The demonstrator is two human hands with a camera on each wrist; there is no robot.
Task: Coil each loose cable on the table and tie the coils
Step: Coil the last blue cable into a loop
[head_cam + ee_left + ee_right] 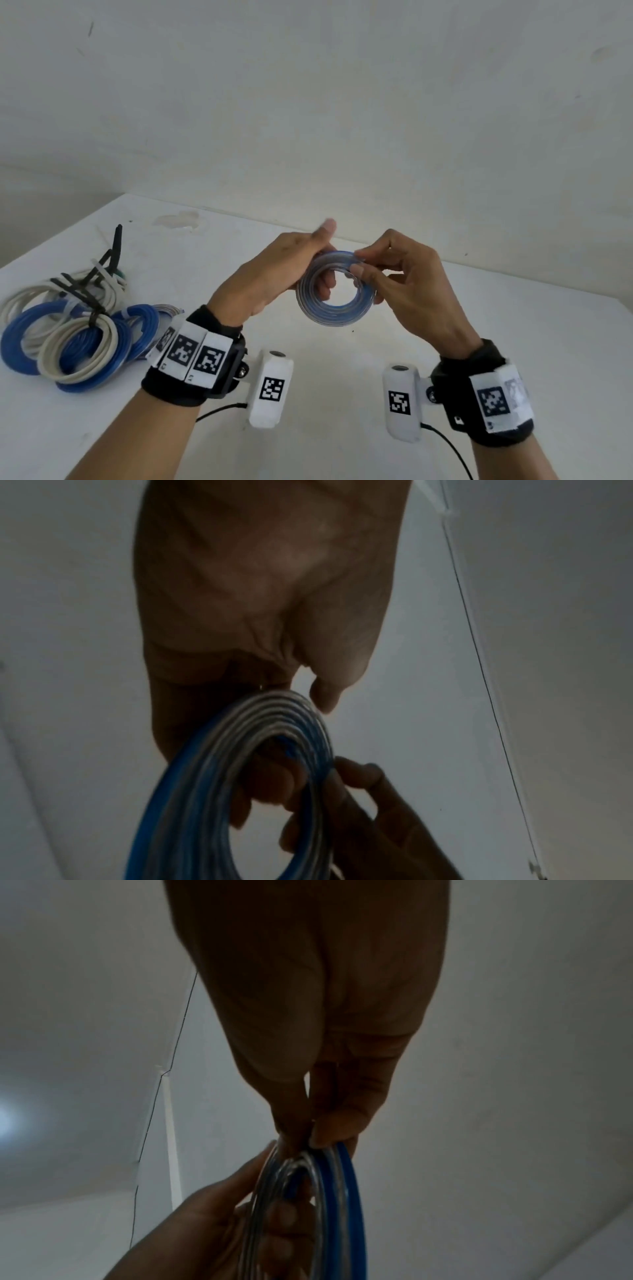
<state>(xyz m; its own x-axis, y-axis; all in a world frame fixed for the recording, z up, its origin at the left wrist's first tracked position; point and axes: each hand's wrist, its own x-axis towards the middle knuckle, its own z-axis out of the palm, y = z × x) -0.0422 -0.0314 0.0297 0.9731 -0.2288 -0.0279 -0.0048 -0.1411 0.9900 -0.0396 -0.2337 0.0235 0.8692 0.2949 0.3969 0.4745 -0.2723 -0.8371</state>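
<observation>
A blue and clear cable coil hangs in the air above the white table, held between both hands. My left hand grips its left side, fingers curled through the ring's hole and thumb raised. My right hand pinches the coil's upper right edge with thumb and fingertips. The left wrist view shows the coil below the left hand, with right-hand fingers against its rim. The right wrist view shows the coil edge-on under the pinching right hand.
A pile of tied coils, blue and cream, lies at the table's left side. Black and white zip ties stick up from the pile. The table meets a white wall behind.
</observation>
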